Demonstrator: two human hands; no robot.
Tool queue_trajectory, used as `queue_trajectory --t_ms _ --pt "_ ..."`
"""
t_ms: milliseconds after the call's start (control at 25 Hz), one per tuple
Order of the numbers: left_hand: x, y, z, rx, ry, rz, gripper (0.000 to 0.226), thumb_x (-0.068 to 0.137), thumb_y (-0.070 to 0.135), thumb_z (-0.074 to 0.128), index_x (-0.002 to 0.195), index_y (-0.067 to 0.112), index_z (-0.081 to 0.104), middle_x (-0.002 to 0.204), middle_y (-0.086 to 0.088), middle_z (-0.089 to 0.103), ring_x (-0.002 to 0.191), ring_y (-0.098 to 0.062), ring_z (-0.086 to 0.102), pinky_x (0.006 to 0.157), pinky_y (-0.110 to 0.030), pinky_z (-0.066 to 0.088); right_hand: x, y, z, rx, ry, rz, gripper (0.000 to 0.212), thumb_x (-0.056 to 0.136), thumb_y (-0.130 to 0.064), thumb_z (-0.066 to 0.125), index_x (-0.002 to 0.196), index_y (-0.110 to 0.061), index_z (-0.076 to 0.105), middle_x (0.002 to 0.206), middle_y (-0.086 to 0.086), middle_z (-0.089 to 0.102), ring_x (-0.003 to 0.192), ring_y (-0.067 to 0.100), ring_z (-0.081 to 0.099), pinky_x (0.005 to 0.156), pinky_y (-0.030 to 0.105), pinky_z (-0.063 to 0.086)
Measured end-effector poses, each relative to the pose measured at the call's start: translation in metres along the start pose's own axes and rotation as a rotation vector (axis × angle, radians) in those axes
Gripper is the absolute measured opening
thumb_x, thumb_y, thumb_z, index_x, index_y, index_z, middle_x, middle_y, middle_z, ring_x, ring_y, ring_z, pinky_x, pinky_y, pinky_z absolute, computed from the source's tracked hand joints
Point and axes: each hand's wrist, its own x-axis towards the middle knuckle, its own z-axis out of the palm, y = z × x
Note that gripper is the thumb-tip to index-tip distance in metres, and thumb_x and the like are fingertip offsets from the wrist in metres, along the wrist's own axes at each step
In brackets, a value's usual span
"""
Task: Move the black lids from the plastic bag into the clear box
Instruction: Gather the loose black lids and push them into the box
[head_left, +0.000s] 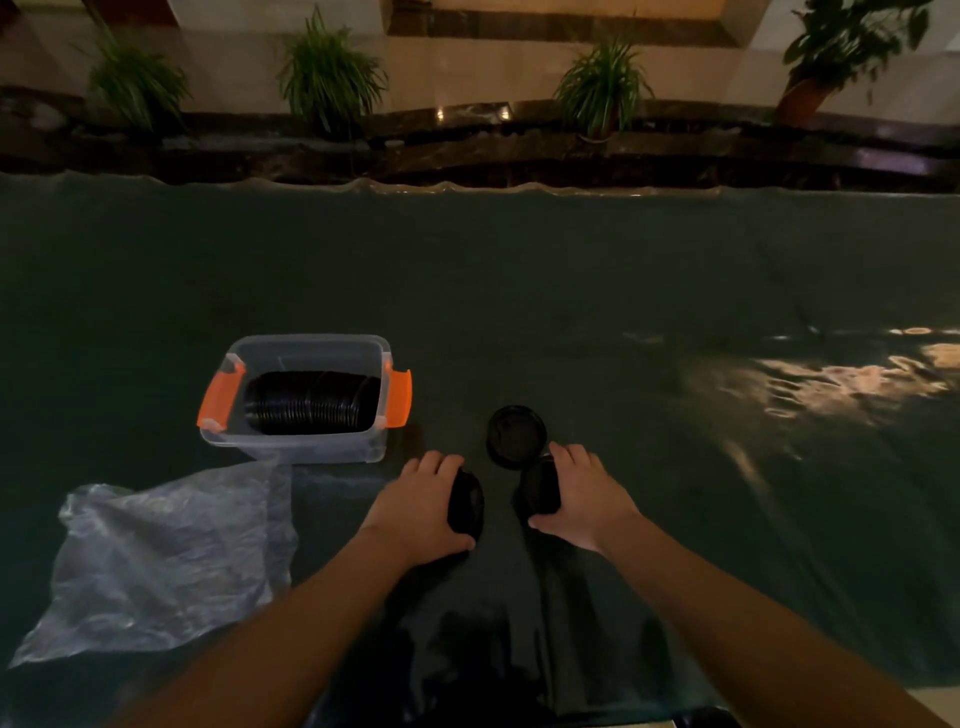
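A clear box (311, 451) with orange latches stands left of centre on the dark table, and a row of several black lids (306, 402) lies on edge inside it. The crumpled plastic bag (156, 561) lies flat at the near left, looking empty. My left hand (421, 506) grips a black lid (467, 503) held on edge. My right hand (587, 499) grips another black lid (540, 488), also on edge. A third black lid (516, 435) lies flat on the table just beyond my right hand.
A dark green cover (571, 291) with glare patches on the right spreads over the table. Behind its far edge runs a dark ledge (467, 156) with several potted plants (332, 73).
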Motion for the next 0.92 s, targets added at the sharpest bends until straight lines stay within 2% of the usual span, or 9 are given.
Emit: queue_trajectory --t_ms 120,320,560,760,920 --pt "0.006 0.002 0.012 0.068 -0.053 -0.002 0.108 0.061 0.063 0.08 0.148 0.025 0.028 0.144 -0.001 0.042 0.13 -0.027 0.042 0.102 -0.047 0.048 0.011 -0.001 -0.018 0.013 0.046 0.003 0.108 0.069 -0.059 0.082 0.151 -0.018 0.026 0.148 0.003 0.034 0.136 0.028 0.037 0.103 0.048 0.049" --pt "0.007 -0.001 0.028 0.078 -0.077 -0.031 0.107 0.062 0.064 0.079 0.148 0.025 0.028 0.144 -0.002 0.041 0.13 -0.028 0.043 0.1 -0.048 0.048 0.044 -0.017 -0.04 -0.024 0.069 -0.018 0.11 0.067 -0.059 0.083 0.151 -0.018 0.027 0.146 0.005 0.035 0.135 0.03 0.04 0.102 0.05 0.049" --pt "0.002 -0.003 0.034 -0.052 -0.081 -0.098 0.108 0.067 0.05 0.082 0.152 0.021 0.022 0.146 -0.004 0.033 0.132 -0.029 0.037 0.098 -0.049 0.052 0.079 -0.038 -0.042 -0.095 0.012 -0.016 0.111 0.067 -0.055 0.086 0.153 -0.018 0.026 0.148 0.007 0.035 0.135 0.033 0.039 0.101 0.052 0.049" --pt "-0.001 -0.013 0.033 -0.139 -0.067 -0.179 0.129 0.064 0.054 0.085 0.158 0.02 0.003 0.152 -0.005 0.027 0.139 -0.03 0.029 0.105 -0.051 0.047 0.092 -0.044 -0.034 -0.124 -0.055 0.007 0.119 0.067 -0.05 0.089 0.157 -0.021 0.017 0.152 0.008 0.033 0.139 0.035 0.036 0.103 0.053 0.048" --pt "-0.009 -0.022 0.032 -0.243 -0.06 -0.223 0.146 0.052 0.058 0.091 0.157 0.024 -0.003 0.154 -0.004 0.027 0.143 -0.029 0.028 0.111 -0.053 0.042 0.094 -0.046 -0.03 -0.109 -0.085 0.016 0.111 0.071 -0.041 0.086 0.157 -0.023 0.018 0.152 0.009 0.034 0.139 0.034 0.034 0.102 0.052 0.047"
